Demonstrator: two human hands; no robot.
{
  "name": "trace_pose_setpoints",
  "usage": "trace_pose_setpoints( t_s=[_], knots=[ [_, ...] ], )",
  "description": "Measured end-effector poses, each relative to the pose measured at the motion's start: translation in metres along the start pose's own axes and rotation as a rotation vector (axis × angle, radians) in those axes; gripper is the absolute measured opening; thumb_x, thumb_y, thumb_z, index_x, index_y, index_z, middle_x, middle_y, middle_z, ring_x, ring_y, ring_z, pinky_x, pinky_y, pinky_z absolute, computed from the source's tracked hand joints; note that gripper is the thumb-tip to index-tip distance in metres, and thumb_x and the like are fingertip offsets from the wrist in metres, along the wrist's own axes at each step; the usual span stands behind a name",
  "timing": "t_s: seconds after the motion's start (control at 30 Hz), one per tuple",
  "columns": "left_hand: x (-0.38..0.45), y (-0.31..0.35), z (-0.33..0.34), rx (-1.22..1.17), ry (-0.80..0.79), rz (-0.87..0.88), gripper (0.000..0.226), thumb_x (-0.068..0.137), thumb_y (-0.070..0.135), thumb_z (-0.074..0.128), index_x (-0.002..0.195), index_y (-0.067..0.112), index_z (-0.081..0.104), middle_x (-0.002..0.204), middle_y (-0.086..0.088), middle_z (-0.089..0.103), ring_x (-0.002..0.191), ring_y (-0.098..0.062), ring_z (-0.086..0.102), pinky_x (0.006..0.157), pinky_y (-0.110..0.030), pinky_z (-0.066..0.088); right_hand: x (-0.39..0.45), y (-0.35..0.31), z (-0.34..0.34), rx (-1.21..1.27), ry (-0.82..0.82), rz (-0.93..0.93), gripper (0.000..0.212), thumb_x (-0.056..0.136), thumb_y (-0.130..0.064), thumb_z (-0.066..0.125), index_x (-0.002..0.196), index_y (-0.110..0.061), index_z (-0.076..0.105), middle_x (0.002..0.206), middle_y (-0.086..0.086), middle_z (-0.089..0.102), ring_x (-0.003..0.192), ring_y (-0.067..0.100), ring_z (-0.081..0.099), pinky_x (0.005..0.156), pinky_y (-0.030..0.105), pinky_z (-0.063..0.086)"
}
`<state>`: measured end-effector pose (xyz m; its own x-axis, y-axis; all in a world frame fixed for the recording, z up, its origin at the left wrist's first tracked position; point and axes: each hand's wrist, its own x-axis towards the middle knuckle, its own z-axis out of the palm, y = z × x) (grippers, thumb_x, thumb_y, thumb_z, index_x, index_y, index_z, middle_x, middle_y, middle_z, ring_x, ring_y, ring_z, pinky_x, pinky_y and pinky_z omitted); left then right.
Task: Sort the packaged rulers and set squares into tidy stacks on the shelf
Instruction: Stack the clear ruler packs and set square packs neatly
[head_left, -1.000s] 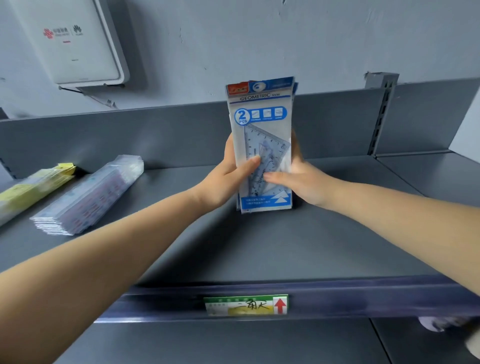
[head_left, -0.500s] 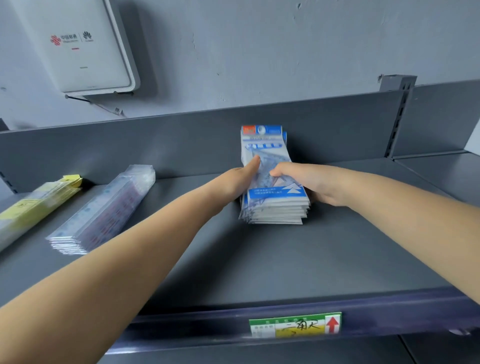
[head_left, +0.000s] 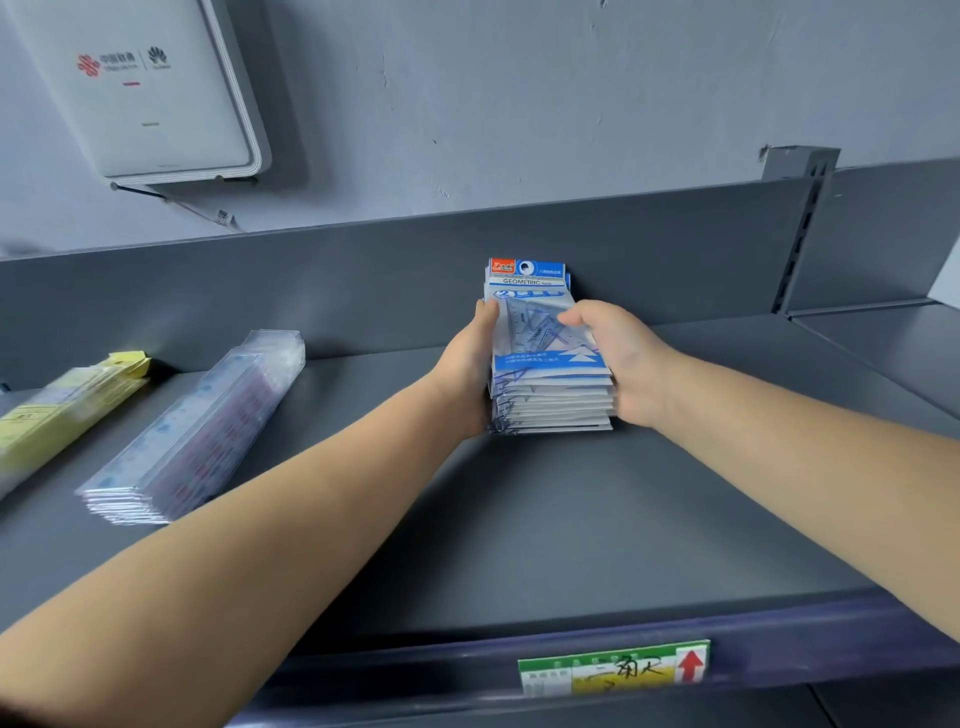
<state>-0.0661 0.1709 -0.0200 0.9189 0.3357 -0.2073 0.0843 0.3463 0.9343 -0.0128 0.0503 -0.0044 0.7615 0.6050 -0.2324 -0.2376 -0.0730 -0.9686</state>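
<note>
**Shelf layout with both hands at the set-square stack**

Shelf (head_left: 519, 519) surface is dark grey metal with a raised back panel. Items are listed from left to right.

1. Yellow ruler packs (head_left: 62, 410): a stack lying flat at the far left edge, long axis angled toward the back panel.
2. Clear ruler packs (head_left: 202, 426): a stack in transparent sleeves, just right of the yellow stack and apart from it, lying at a similar angle. The edges of the lower packs fan out slightly at the near end.
3. Left hand (head_left: 467, 369): placed against the left side of the set-square stack, thumb on the top pack, fingers curled around the side and gripping it.
4. Set-square stack (head_left: 550, 374): packaged two-piece geometric sets with blue-and-white cards, lying flat on the shelf near the back panel, well apart from the ruler stacks. The far end reaches the back panel; whether it touches cannot be determined.
5. Right hand (head_left: 623, 364): placed against the right side of the same stack, fingers curled over the top pack and gripping the edge.

A white wall-mounted box (head_left: 140, 88) sits above the shelf at upper left. A green-and-yellow price label (head_left: 613, 670) with a red arrow is fixed to the front rail.
</note>
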Motion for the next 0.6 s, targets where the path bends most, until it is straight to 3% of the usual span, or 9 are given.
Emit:
trace_pose_setpoints(
  t_s=[0.1, 0.2, 0.23, 0.27, 0.3, 0.37, 0.43, 0.5, 0.6],
  knots=[
    [-0.003, 0.005, -0.006, 0.115, -0.008, 0.004, 0.066, 0.096, 0.060, 0.017, 0.134, 0.017, 0.049, 0.124, -0.012, 0.062, 0.107, -0.027, 0.063, 0.091, -0.037, 0.049, -0.003, -0.005, -0.003, -0.004, -0.050, -0.008, 0.037, 0.092, -0.030, 0.036, 0.110, -0.013, 0.063, 0.103, 0.013, 0.070, 0.089, 0.028, 0.066, 0.082, 0.035, 0.052],
    [-0.017, 0.013, -0.013, 0.241, 0.018, 0.102, 0.061, 0.094, 0.060, 0.030, 0.147, 0.030, 0.026, 0.152, 0.008, 0.032, 0.136, -0.010, 0.036, 0.115, -0.033, 0.025, -0.017, -0.007, -0.013, 0.011, -0.152, -0.118, 0.036, 0.097, -0.023, 0.027, 0.084, -0.012, 0.059, 0.065, 0.001, 0.068, 0.052, 0.008, 0.063, 0.050, 0.013, 0.047],
    [-0.026, 0.014, -0.016, 0.278, 0.040, 0.138, 0.063, 0.093, 0.060, 0.034, 0.148, 0.036, 0.018, 0.154, 0.018, 0.021, 0.141, -0.006, 0.024, 0.117, -0.032, 0.016, -0.022, -0.005, -0.018, -0.014, -0.168, -0.163, 0.032, 0.097, -0.020, 0.028, 0.086, -0.014, 0.058, 0.069, -0.002, 0.068, 0.053, 0.002, 0.061, 0.055, 0.010, 0.046],
    [-0.037, 0.014, -0.018, 0.307, 0.045, 0.165, 0.065, 0.091, 0.060, 0.038, 0.148, 0.040, 0.013, 0.153, 0.024, 0.017, 0.142, -0.002, 0.017, 0.118, -0.032, 0.013, -0.030, -0.003, -0.024, -0.067, -0.185, -0.202, 0.026, 0.095, -0.018, 0.034, 0.105, -0.014, 0.058, 0.090, -0.005, 0.070, 0.069, -0.004, 0.063, 0.074, 0.008, 0.045],
    [-0.047, 0.012, -0.021, 0.328, 0.030, 0.189, 0.069, 0.088, 0.061, 0.044, 0.147, 0.042, 0.012, 0.150, 0.030, 0.016, 0.142, 0.001, 0.016, 0.118, -0.031, 0.012, -0.036, 0.000, -0.029, -0.124, -0.181, -0.218, 0.041, 0.091, -0.018, 0.045, 0.132, -0.014, 0.045, 0.122, -0.009, 0.059, 0.099, -0.008, 0.057, 0.097, 0.011, 0.034],
    [-0.065, 0.003, -0.022, 0.371, -0.029, 0.220, 0.080, 0.080, 0.061, 0.055, 0.146, 0.045, 0.014, 0.133, 0.045, 0.022, 0.134, 0.010, 0.022, 0.117, -0.027, 0.014, -0.045, 0.009, -0.033, -0.264, -0.199, -0.221, 0.090, 0.079, -0.017, 0.064, 0.150, -0.027, 0.009, 0.149, -0.020, 0.024, 0.133, -0.006, 0.027, 0.116, 0.024, 0.015],
    [-0.071, -0.008, -0.014, 0.393, -0.073, 0.223, 0.056, 0.086, 0.050, 0.055, 0.135, 0.046, 0.028, 0.105, 0.055, 0.039, 0.112, 0.024, 0.040, 0.107, -0.014, 0.027, -0.053, 0.018, -0.027, -0.350, -0.257, -0.255, 0.092, 0.077, -0.007, 0.068, 0.143, -0.042, 0.014, 0.132, -0.040, 0.033, 0.122, -0.015, 0.036, 0.109, 0.015, 0.025],
    [-0.072, -0.014, -0.005, 0.383, -0.095, 0.211, 0.024, 0.097, 0.031, 0.045, 0.108, 0.048, 0.033, 0.077, 0.052, 0.052, 0.083, 0.029, 0.051, 0.087, -0.006, 0.037, -0.056, 0.024, -0.018, -0.410, -0.291, -0.295, 0.081, 0.077, -0.002, 0.066, 0.133, -0.047, 0.027, 0.120, -0.034, 0.055, 0.109, -0.010, 0.053, 0.098, 0.014, 0.038],
    [-0.059, -0.015, -0.005, 0.390, -0.057, 0.237, 0.033, 0.096, 0.024, 0.050, 0.122, 0.039, 0.038, 0.105, 0.033, 0.062, 0.106, 0.006, 0.056, 0.105, -0.023, 0.037, -0.050, 0.026, -0.013, -0.410, -0.221, -0.316, 0.077, 0.080, -0.001, 0.061, 0.136, -0.042, 0.027, 0.118, -0.018, 0.061, 0.111, 0.001, 0.055, 0.097, 0.020, 0.039]
  ],
)
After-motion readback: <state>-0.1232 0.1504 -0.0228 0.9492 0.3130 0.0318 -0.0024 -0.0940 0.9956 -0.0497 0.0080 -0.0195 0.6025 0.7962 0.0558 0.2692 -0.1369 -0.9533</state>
